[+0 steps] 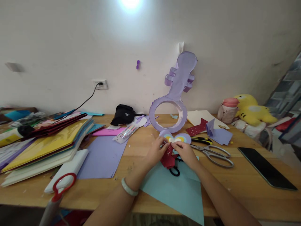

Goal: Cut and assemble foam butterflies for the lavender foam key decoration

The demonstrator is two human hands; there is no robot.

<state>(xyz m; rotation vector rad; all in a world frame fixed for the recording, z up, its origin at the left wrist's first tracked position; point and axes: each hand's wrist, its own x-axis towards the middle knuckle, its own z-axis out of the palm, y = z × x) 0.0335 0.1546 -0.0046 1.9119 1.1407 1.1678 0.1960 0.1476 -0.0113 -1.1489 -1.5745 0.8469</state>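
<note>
My left hand [156,151] and my right hand [185,152] meet at the middle of the wooden table [235,175]. Both pinch a folded red glitter piece [167,158] just below a lilac paper butterfly shape [175,137] with yellow, blue and white arcs. A black scissor handle [174,171] lies under the red piece on a light blue sheet [178,191]. A pale bangle sits on my left wrist.
Big silver scissors [215,154] and a yellow-black knife [201,139] lie right of my hands. A purple guitar-shaped frame [175,94] leans on the wall. Stacked coloured sheets [44,144] fill the left; a phone [266,171] lies right; a glue gun [57,194] sits front left.
</note>
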